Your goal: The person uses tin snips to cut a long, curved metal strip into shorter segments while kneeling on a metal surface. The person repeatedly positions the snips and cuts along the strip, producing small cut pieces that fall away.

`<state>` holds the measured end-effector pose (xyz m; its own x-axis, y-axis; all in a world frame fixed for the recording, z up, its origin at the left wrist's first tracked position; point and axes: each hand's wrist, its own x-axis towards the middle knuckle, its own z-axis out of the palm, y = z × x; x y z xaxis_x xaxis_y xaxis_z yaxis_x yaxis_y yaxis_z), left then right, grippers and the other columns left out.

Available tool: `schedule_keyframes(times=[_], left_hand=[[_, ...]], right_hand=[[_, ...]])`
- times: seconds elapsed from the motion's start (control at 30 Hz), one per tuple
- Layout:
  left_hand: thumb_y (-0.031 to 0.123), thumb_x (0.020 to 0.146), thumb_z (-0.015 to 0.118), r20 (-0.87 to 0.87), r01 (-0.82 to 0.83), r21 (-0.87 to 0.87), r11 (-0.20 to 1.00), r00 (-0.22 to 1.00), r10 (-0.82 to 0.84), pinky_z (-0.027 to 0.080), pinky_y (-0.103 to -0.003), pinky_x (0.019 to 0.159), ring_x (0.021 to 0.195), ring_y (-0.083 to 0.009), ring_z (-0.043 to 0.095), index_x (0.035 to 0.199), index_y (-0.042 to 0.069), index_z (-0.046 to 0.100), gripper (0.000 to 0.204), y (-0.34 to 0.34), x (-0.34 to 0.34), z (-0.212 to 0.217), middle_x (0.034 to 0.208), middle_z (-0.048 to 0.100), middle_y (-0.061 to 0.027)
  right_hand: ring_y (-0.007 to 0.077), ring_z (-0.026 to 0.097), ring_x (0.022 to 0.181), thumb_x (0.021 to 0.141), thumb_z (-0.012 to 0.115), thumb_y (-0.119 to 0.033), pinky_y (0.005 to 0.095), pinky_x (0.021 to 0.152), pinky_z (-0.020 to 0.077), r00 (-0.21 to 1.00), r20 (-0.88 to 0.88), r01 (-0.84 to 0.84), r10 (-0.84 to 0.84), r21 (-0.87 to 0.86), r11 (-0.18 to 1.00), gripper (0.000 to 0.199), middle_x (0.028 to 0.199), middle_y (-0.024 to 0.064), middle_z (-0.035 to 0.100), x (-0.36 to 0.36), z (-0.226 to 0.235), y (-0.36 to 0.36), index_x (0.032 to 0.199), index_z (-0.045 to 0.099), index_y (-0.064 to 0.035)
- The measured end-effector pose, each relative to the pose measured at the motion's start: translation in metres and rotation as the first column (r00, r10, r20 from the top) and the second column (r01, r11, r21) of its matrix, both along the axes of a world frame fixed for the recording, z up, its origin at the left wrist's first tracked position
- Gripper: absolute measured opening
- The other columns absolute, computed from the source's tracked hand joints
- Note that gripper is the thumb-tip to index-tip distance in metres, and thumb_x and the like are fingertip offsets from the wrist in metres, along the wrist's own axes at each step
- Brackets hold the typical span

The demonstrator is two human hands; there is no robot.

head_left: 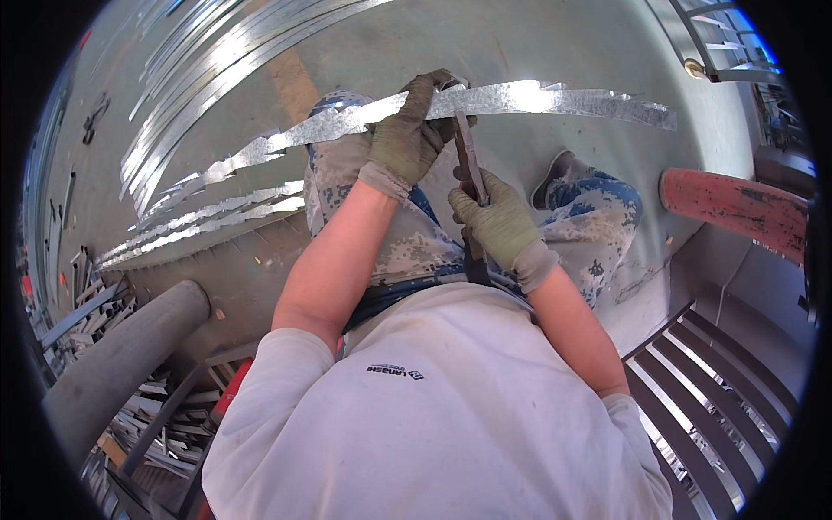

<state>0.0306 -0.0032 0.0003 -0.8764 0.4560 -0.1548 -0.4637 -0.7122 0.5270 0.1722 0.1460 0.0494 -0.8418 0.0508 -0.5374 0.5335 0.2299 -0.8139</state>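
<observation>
A long, shiny metal strip [511, 97] with jagged, notched edges runs across in front of me, over my bent knee. My left hand [404, 143], in a dirty olive work glove, is closed around the strip near its middle. In my gloved right hand [501, 218] is a dark, worn metal hand tool [468, 156], long and narrow; I cannot tell its exact kind. Its upper end meets the near edge of the strip, just right of my left hand. The glove hides part of the tool's lower end.
Many similar metal strips [227, 59] lie on the floor at the far left. A grey cylinder [130, 373] and a heap of metal scraps [165, 429] are at the lower left. To the right are a scuffed red cylinder [732, 208] and a dark slatted frame [715, 394].
</observation>
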Motion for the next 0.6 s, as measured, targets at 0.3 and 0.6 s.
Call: schedule_keyframes(times=[0.3,0.6], left_hand=[[0.036,0.116,0.065,-0.027,0.013,0.025,1.0,1.0,-0.013,0.064,-0.051,0.107,0.121,-0.0275,0.075,0.138,0.006,0.069,0.038,0.0,-0.001,-0.001,0.132,0.076,-0.011],[0.038,0.116,0.064,-0.006,0.014,0.047,0.999,1.0,-0.014,0.063,-0.052,0.111,0.124,-0.0292,0.075,0.139,0.006,0.068,0.039,0.001,-0.001,-0.002,0.133,0.076,-0.0113]], right_hand=[[0.0109,0.062,0.074,0.106,0.075,-0.016,0.0294,0.063,0.0525,0.998,0.053,0.037,-0.032,-0.097,0.995,0.043,0.1,0.0004,0.064,-0.001,0.009,0.0,0.145,0.065,-0.002],[0.0139,0.064,0.076,0.102,0.074,-0.025,0.033,0.069,0.0555,0.998,0.048,0.051,-0.045,-0.131,0.99,0.044,0.094,0.0062,0.07,-0.002,0.007,0.002,0.138,0.07,0.0]])
